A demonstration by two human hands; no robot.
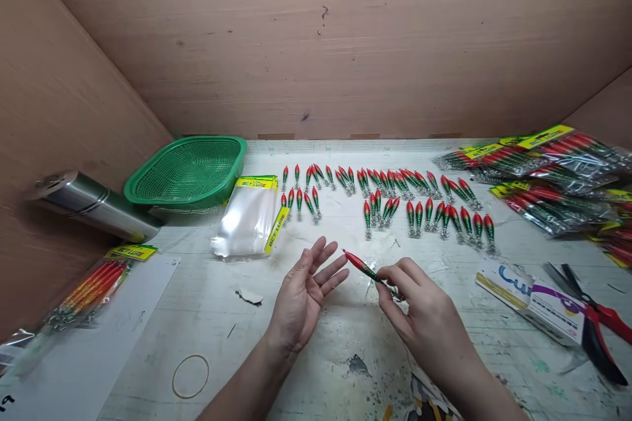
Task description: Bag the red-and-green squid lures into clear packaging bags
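Between thumb and fingers, my right hand (419, 302) pinches a red and green fishing lure (362, 266) by its hook end, with the red nose pointing up and left. My left hand (309, 293) is palm up with fingers spread, just left of the lure's nose, and holds nothing. Beyond the hands, several matching lures (488, 230) lie in two uneven rows, hooks toward me. A stack of clear plastic bags (245, 220) with yellow headers lies left of the rows, with a loose yellow label (277, 230) on its right edge.
A green basket (185, 171) and a steel flask (96, 204) stand at left, near a packet of orange lures (96, 289). Packed lures (557, 171) pile up at right. Nearer are a small box (533, 302) and red-handled pliers (590, 319). A rubber band (174, 378) lies at front left.
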